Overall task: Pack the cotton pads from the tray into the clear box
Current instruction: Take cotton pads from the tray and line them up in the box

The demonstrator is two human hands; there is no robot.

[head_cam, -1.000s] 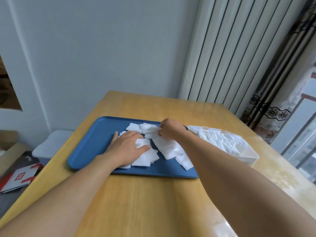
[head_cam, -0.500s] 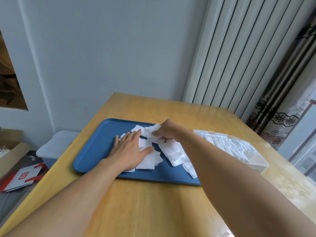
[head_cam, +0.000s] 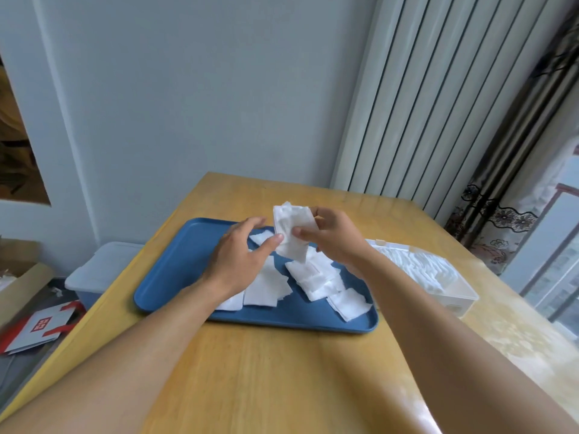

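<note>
From the head camera, a small stack of cotton pads (head_cam: 291,230) is held up above the far middle of the blue tray (head_cam: 175,270). The right hand (head_cam: 332,238) grips the stack between thumb and fingers; the left hand (head_cam: 242,255) touches its lower left edge with thumb and curled fingertips, pinching it lightly. More loose pads (head_cam: 316,278), soft white squares with fuzzy edges, lie overlapping across the tray's middle and its near right corner. The tray is smooth plastic with a raised rim and rounded corners, lying on the wooden table (head_cam: 266,371). The clear box (head_cam: 451,300) stands just beside the tray's right edge, already holding a row of pads. Both forearms cross the table's near edge.
</note>
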